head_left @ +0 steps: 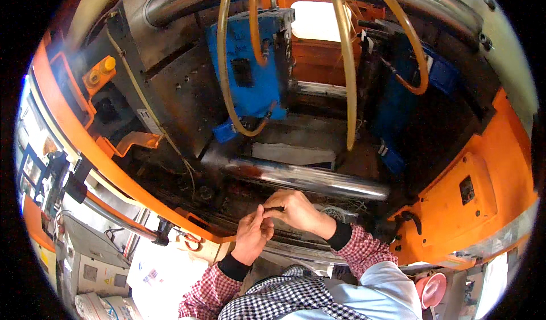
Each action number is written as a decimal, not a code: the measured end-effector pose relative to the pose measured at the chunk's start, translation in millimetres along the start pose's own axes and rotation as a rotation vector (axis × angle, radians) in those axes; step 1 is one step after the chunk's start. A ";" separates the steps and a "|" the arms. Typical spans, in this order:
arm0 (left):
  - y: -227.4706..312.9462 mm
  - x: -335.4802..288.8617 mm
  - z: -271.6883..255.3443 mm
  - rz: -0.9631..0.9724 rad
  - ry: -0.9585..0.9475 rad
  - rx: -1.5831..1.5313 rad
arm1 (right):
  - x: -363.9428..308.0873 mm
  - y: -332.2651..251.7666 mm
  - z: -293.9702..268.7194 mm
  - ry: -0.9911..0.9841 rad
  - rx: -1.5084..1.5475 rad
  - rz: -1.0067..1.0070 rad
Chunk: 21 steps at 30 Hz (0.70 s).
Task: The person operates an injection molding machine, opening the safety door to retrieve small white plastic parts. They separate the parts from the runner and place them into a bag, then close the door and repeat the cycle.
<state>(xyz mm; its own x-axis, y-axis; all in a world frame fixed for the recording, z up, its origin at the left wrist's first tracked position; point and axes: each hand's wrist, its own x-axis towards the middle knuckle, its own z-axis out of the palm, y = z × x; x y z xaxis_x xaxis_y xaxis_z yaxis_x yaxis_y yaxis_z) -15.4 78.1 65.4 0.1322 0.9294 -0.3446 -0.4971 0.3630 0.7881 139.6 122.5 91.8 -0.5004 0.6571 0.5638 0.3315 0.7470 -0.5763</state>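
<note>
My left hand [254, 236] and my right hand [297, 211] meet in front of the machine's opening, fingertips close together. Pinched between them is a small dark piece [275, 209], mostly covered by the fingers, so its kind cannot be made out. The right hand is curled over it from the right, and the left thumb and fingers close on its other end. Just beyond the hands runs a thick shiny steel bar [307, 178]. Farther in stand a blue mould half [244, 64] at the left and another blue block [398, 104] at the right, in shadow.
Yellowish hoses [348, 75] hang down across the opening. Orange machine panels [472, 189] curve along both sides. At lower left lie a white bag [165, 274] and orange-handled scissors [192, 242]. A pink bowl [431, 289] sits at lower right.
</note>
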 end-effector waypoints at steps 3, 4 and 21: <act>1.7 -4.1 6.6 -0.030 -0.028 0.015 | -7.4 -2.3 -4.4 -0.047 -0.068 0.039; 1.3 -4.6 8.2 -0.030 -0.022 0.008 | -8.3 -2.6 -5.6 -0.024 -0.086 0.005; 8.2 -33.1 -18.4 -0.035 0.146 0.098 | 250.2 152.3 -135.0 1.153 -0.096 0.309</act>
<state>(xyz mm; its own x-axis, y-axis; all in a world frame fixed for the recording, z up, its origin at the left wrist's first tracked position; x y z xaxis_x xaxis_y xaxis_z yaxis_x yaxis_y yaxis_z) -39.7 49.1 73.9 0.0181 0.8991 -0.4374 -0.4078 0.4061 0.8178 172.9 414.4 224.9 0.6063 0.4774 0.6360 0.3946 0.5137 -0.7618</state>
